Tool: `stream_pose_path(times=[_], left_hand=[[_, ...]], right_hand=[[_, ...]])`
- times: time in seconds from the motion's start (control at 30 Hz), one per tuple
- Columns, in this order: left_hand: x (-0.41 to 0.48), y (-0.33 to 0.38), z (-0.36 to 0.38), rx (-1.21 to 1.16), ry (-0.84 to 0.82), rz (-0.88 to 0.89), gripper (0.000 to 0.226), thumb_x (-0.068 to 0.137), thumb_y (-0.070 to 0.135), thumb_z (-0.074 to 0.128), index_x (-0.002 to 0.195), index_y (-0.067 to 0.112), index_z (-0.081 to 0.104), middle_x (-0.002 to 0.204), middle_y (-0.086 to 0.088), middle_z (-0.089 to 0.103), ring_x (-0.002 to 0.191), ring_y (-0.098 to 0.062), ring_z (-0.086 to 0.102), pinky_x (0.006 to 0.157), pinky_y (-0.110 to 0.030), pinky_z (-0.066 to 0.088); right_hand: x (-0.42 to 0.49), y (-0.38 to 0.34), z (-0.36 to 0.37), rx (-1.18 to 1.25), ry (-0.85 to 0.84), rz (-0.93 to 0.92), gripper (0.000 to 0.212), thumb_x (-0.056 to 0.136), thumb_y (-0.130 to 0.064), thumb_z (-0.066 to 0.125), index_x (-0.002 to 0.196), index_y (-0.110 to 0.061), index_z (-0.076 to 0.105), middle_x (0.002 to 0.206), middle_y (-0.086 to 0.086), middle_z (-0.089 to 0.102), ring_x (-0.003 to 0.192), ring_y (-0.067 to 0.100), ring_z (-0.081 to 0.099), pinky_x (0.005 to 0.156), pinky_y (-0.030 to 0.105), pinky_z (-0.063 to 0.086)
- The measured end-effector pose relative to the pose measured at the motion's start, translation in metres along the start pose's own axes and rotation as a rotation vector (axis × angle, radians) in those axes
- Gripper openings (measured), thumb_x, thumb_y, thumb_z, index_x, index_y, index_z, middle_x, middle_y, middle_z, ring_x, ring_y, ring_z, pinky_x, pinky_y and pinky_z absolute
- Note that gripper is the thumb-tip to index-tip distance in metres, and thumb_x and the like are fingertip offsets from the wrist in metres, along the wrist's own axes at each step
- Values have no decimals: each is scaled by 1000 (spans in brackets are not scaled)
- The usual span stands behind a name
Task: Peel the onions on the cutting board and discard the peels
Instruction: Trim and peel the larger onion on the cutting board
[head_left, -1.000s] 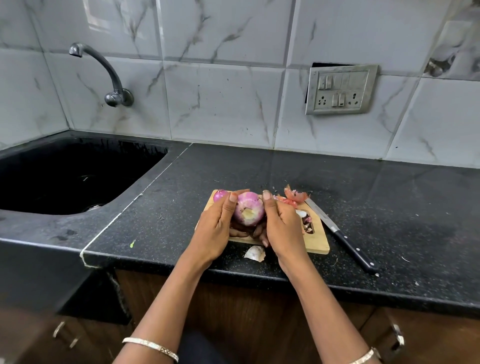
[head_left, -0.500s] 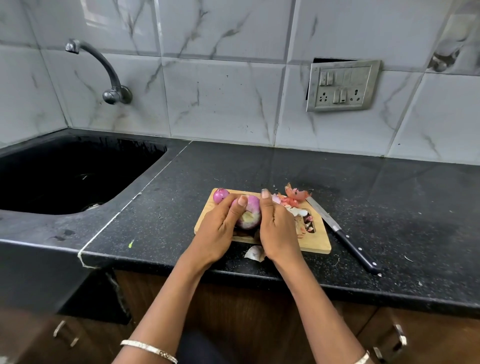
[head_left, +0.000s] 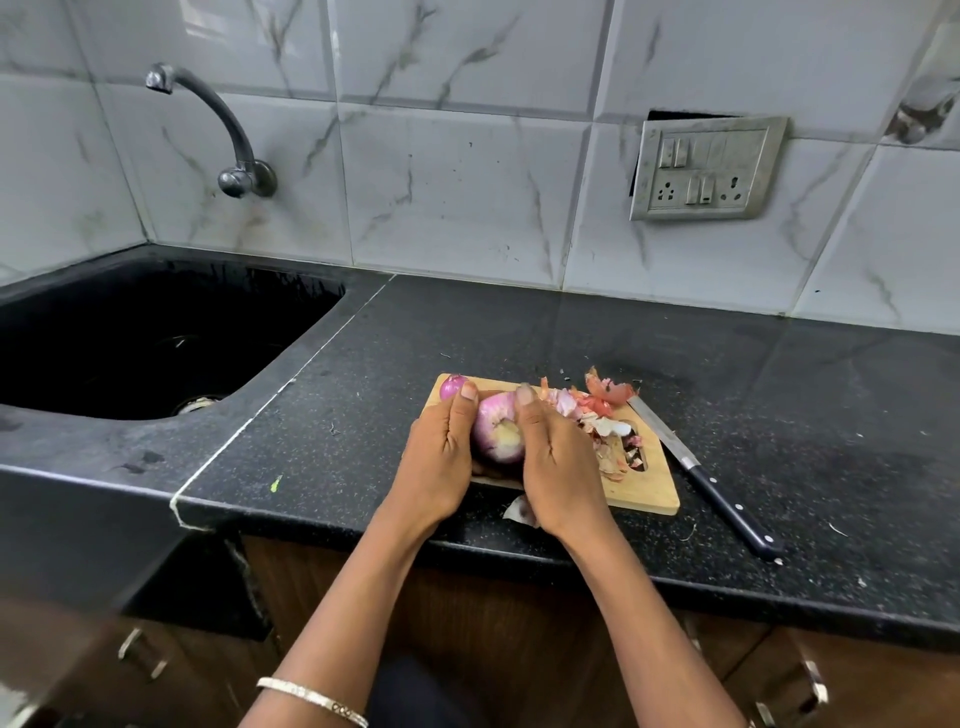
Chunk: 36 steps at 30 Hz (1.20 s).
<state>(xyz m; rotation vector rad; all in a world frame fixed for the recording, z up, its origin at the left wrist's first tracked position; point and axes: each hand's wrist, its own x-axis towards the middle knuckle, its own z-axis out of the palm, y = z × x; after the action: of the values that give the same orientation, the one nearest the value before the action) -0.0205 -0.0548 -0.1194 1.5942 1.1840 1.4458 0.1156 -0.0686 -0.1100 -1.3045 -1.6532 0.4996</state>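
A pink-purple onion (head_left: 497, 432) with its cut pale end facing me sits low over the wooden cutting board (head_left: 647, 491). My left hand (head_left: 439, 460) grips its left side and my right hand (head_left: 558, 465) grips its right side, both thumbs up along the top. A second, smaller purple onion (head_left: 451, 385) lies at the board's far left corner, just beyond my left thumb. A heap of pink and white peels (head_left: 597, 415) lies on the board's right half. One pale peel (head_left: 517, 510) lies off the board by my right wrist.
A black-handled knife (head_left: 701, 475) lies on the black counter just right of the board, blade pointing away. A black sink (head_left: 135, 338) with a wall tap (head_left: 218, 130) is at the left. A switch plate (head_left: 704, 169) is on the tiled wall. The counter edge runs below my wrists.
The onion has come down from a raised position to just above the board, and my thumbs have shifted over its top. Both hands keep their hold.
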Motion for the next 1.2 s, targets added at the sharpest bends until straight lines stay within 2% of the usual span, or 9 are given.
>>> stream_pose_path(times=[0.1, 0.27, 0.37, 0.43, 0.5, 0.6, 0.67, 1.03, 1.2], left_hand=[[0, 0, 0, -40, -26, -20, 50, 108, 49, 32, 104, 27, 76, 92, -1, 78, 89, -24, 75, 85, -57, 58], [0, -1, -3, -87, -63, -55, 51, 108, 54, 30, 126, 30, 71, 106, -4, 77, 99, -23, 74, 85, -52, 61], [0, 0, -3, -106, -55, -89, 52, 107, 55, 32, 117, 26, 75, 99, -9, 78, 90, -30, 76, 78, -52, 63], [1, 0, -2, -98, -49, -115, 56, 107, 54, 34, 104, 17, 76, 90, -13, 78, 79, -35, 76, 77, -56, 61], [1, 0, -2, -112, -44, -138, 55, 109, 47, 33, 101, 11, 75, 87, -15, 77, 73, -35, 76, 75, -56, 62], [1, -4, -4, -120, -49, -121, 53, 108, 53, 33, 105, 23, 77, 91, -9, 78, 86, -30, 77, 82, -55, 61], [2, -4, -4, -134, -57, -116, 50, 106, 56, 33, 112, 31, 76, 98, -6, 79, 94, -26, 76, 86, -54, 60], [2, -4, -4, -151, -39, -121, 48, 107, 54, 35, 117, 29, 75, 102, -7, 78, 94, -26, 76, 81, -52, 62], [2, -2, -4, -150, -34, -126, 48, 107, 53, 36, 112, 28, 77, 98, -9, 78, 90, -29, 76, 80, -55, 61]], right_hand=[[1, 0, 0, 52, 14, 38, 68, 100, -69, 24, 72, -16, 56, 64, 1, 61, 64, 21, 61, 70, 49, 52], [-2, -6, -1, -40, -78, 5, 60, 82, -86, 41, 95, -31, 62, 83, -8, 69, 75, 10, 66, 74, 41, 55], [-1, -8, 0, -85, -51, 11, 48, 92, -77, 36, 87, -34, 59, 76, -17, 66, 73, 6, 62, 72, 36, 52], [0, -9, 1, -32, 15, 54, 52, 101, -63, 31, 63, -33, 50, 52, -23, 55, 55, 6, 50, 60, 33, 40], [2, -9, 2, -17, 45, 80, 58, 103, -59, 29, 56, -30, 43, 45, -20, 49, 51, 8, 44, 59, 32, 35], [0, -9, 3, -69, -30, 42, 60, 95, -75, 29, 89, -28, 66, 73, -14, 67, 73, 9, 63, 74, 39, 51], [-2, -10, 2, -101, -74, 39, 58, 87, -76, 34, 106, -30, 64, 88, -13, 69, 85, 8, 64, 83, 41, 52], [-5, -15, -2, 42, -125, 45, 53, 79, -66, 33, 104, -27, 61, 86, -9, 68, 80, 8, 61, 75, 34, 49], [-6, -16, -5, 20, -142, 58, 35, 82, -52, 46, 103, -28, 59, 88, -8, 66, 80, 11, 60, 78, 42, 51]])
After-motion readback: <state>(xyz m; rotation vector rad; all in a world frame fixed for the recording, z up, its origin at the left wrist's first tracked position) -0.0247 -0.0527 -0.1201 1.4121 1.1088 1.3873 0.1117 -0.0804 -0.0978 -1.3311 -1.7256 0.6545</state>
